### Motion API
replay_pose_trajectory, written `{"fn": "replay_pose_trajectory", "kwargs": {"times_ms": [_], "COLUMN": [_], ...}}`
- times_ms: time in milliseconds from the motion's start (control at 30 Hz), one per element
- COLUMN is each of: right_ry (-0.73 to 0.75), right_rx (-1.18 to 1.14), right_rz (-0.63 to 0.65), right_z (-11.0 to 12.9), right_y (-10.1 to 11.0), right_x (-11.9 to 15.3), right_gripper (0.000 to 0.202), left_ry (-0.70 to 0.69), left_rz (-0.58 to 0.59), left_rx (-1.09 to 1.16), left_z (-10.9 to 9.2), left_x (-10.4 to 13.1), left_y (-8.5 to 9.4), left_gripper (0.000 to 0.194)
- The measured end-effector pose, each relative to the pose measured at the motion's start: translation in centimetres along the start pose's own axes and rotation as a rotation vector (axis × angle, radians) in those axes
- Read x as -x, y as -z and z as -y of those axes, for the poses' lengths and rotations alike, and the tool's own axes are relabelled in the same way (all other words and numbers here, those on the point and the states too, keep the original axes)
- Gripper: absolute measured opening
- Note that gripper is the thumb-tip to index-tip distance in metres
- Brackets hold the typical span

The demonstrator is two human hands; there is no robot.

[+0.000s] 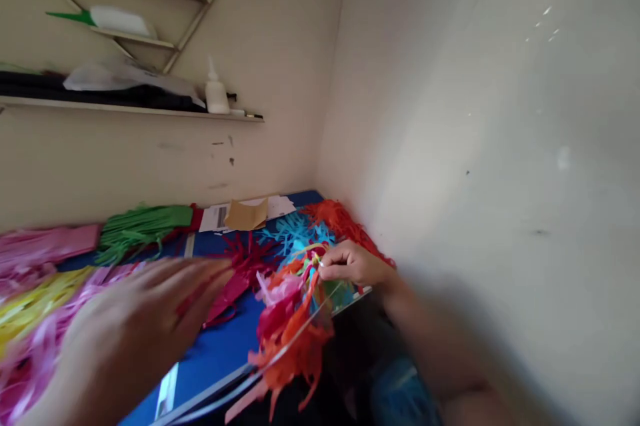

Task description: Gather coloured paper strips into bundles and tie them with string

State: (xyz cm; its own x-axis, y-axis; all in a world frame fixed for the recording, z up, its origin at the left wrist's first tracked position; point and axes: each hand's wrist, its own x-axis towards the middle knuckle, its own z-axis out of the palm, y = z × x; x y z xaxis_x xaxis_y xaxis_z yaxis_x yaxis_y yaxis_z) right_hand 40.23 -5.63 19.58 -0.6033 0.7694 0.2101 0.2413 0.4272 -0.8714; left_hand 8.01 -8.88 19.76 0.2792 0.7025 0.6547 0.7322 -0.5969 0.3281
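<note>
While right hand (345, 263) pinches gathered multicolour bunch (295, 349), half-open left hand (135, 319), hold unclear, and separate green fringe (145, 223) sit left of it.

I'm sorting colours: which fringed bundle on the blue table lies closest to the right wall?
The orange-red papery fringed bundle, far right on the blue table; the turquoise papery fringed bundle and green one lie further left.

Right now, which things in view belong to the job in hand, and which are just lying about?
Seemingly in the job:
multicoloured fringed bunch, pinched by the right hand
green fringed bundle
crimson fringed bundle
yellow fringed bundle

Apparently just lying about:
white nozzle bottle on the shelf
green-tipped bottle
brown paper piece
</note>
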Motion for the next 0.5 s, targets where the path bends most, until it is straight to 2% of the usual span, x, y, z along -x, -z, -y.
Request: {"fn": "replay_pose_trajectory", "kwargs": {"times_ms": [67,100,133,200,267,367,500], "right_ry": [0.03,0.047,0.063,0.08,0.056,0.009,0.001], "right_rx": [-0.008,-0.012,-0.013,-0.003,0.013,0.081,0.14], "right_rz": [0.089,0.116,0.133,0.118,0.067,-0.016,-0.097], "right_z": [0.5,0.6,0.6,0.4,0.1,-0.5,-1.4], "right_y": [-0.5,-0.9,-1.3,-2.1,-2.7,-3.5,-4.6], "right_x": [0.0,-0.1,-0.2,-0.2,-0.2,-0.3,-1.0], "right_gripper": [0.042,0.043,0.043,0.043,0.042,0.041,0.041], "left_ry": [-0.165,-0.213,-0.259,-0.28,-0.244,-0.195,-0.142], "left_rz": [0.07,0.175,0.242,0.362,0.415,0.414,0.398], "left_rx": [0.147,0.233,0.299,0.363,0.366,0.284,0.256], "left_z": [-1.2,-2.0,-2.7,-3.7,-4.0,-3.4,-2.2], "left_x": [-3.3,-4.3,-4.9,-4.9,-4.2,-3.1,-2.8], "left_y": [-1.0,-2.1,-3.3,-5.8,-7.4,-7.9,-7.5], "left_gripper": [0.028,0.043,0.057,0.067,0.05,0.021,0.017]}}
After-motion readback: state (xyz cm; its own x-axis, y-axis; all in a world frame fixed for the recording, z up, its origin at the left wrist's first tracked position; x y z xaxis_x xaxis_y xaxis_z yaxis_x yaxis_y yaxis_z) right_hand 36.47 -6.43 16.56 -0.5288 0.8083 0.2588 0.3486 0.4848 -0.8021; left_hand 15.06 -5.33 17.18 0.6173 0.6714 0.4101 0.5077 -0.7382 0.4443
